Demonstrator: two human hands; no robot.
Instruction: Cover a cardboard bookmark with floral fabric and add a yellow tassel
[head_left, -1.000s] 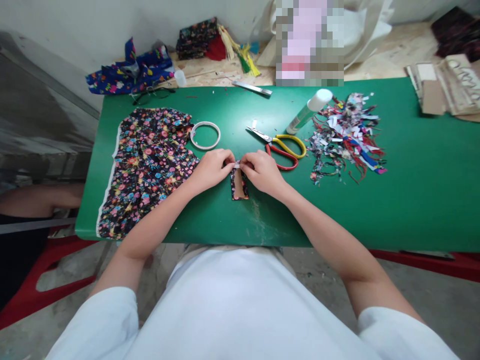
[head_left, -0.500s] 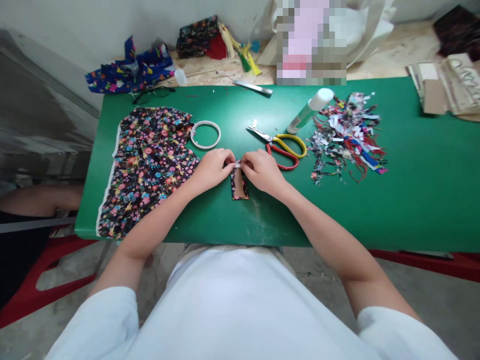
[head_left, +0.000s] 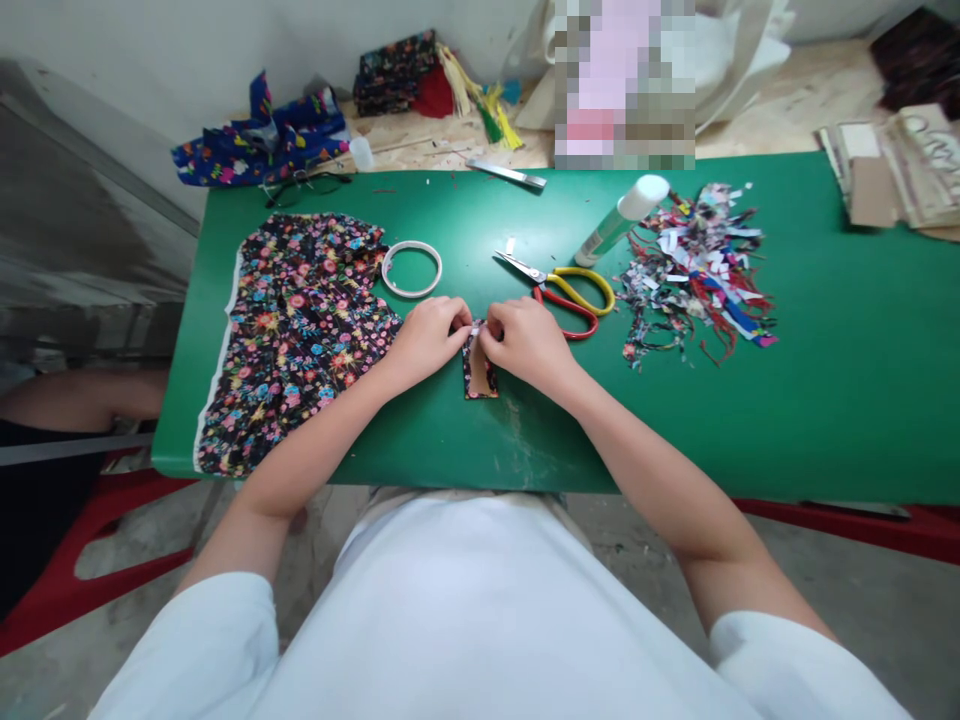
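A small cardboard piece edged with dark floral fabric point(head_left: 481, 375) lies flat on the green table point(head_left: 420, 425). My left hand point(head_left: 431, 335) pinches its far left corner, thumb and fingers closed. At the far right corner, my right hand point(head_left: 523, 338) is closed on the same piece, its thumb pressing down. A white strip shows between the fingertips; the far edge is partly hidden. Just beyond my left hand lies a roll of tape point(head_left: 385, 270). Scissors point(head_left: 551, 282) with one yellow and one red handle rest beyond my right hand.
Black floral fabric point(head_left: 300, 330) spreads at the left. A glue stick point(head_left: 622, 220) and a heap of fabric scraps point(head_left: 697, 275) lie right of the scissors. A metal blade-like tool point(head_left: 506, 174) and eyeglasses point(head_left: 304, 185) lie at the back. Someone's arm point(head_left: 82, 410) shows far left.
My right fingers have shifted slightly, with the thumb now lower over the piece's right edge and less of the white strip showing. My left hand stays nearly still.
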